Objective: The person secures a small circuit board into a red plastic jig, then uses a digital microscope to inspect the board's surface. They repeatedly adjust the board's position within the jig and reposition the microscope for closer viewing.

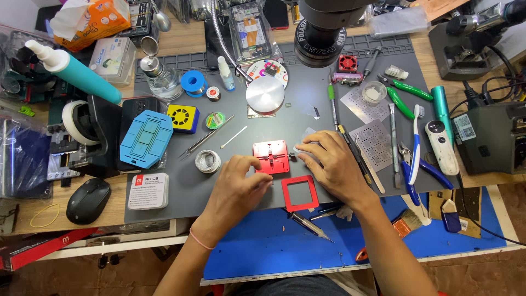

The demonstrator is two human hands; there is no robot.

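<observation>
A small red metal fixture plate (270, 155) lies on the grey work mat (307, 98) in front of me. My left hand (238, 189) rests at its left edge, fingertips touching the plate. My right hand (331, 164) is at the plate's right side, fingers curled on a small pale piece (304, 141) next to it. A red square frame (299, 193) lies on the mat just below, between my wrists. Whether the fingers pinch anything tiny is hidden.
Around the mat: tweezers (204, 140), a solder wick roll (208, 161), a blue jig (146, 138), a yellow square part (182, 118), stencils (375, 140), green and blue pliers (408, 93), a toothbrush (415, 145). A microscope head (320, 33) hangs above. A mouse (87, 200) sits at left.
</observation>
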